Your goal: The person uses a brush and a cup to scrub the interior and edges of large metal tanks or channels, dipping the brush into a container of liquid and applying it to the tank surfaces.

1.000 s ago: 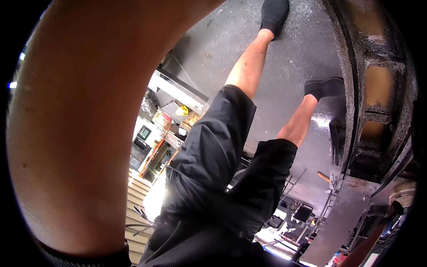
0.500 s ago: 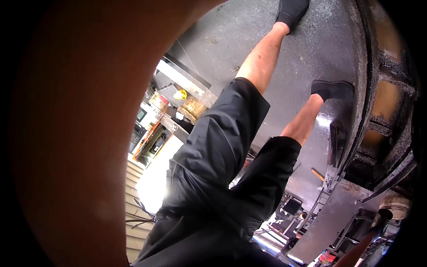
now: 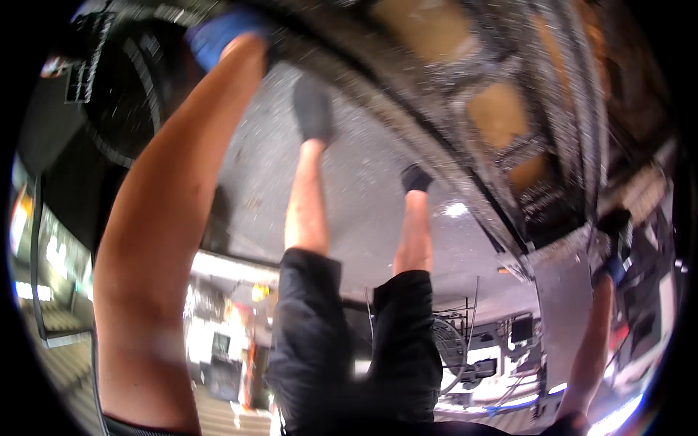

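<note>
My left hand (image 3: 227,36), in a blue glove, reaches up to the upper left, beside the end of a large dark metal frame (image 3: 436,149). Its fingers are smeared by motion, so whether it touches the frame is unclear. The frame has ribs, pale flecks and yellowish-brown panels (image 3: 498,112) between them. Far to the right, my right hand (image 3: 614,270), also in a blue glove, is closed around something next to a dark rounded object (image 3: 614,221). Blur and the picture's dark rim hide what kind of thing it is.
A flat grey metal plate (image 3: 567,312) extends from the frame near my right forearm. My shod feet stand on the grey floor (image 3: 356,174). A round caged fan (image 3: 451,349) stands behind me. A large black curved object (image 3: 120,94) is at the upper left.
My view has swung, bringing the frame across the upper middle. My left arm, which filled the left side, now shows with its gloved hand. My right forearm and glove show more fully.
</note>
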Demonstrator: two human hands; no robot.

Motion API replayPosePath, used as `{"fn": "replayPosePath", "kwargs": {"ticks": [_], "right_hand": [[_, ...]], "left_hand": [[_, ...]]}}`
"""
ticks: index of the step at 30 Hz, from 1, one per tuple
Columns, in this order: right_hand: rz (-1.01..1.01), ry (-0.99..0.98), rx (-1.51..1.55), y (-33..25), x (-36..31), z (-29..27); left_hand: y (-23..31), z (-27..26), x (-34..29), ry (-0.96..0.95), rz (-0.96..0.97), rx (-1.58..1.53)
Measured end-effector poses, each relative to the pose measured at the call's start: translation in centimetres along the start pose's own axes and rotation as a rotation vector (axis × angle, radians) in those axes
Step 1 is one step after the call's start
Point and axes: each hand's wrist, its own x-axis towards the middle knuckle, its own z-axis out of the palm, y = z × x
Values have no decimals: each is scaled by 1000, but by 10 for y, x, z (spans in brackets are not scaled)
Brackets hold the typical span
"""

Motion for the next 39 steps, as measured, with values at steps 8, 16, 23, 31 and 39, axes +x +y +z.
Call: {"fn": "replayPosePath", "kwargs": {"ticks": [8, 16, 23, 31, 39], "right_hand": [[270, -220, 403, -109, -120, 47], [193, -230, 20, -93, -97, 246], [502, -212, -639, -137, -96, 255], [494, -374, -307, -192, -102, 312], [269, -518, 304, -88, -83, 283]], "left_hand": [[-5, 21, 35, 41, 74, 121], [-67, -74, 299, -244, 339, -413], [0, 26, 22, 46, -111, 188], [38, 0, 15, 136, -61, 233], [49, 19, -23, 72, -71, 258]]}}
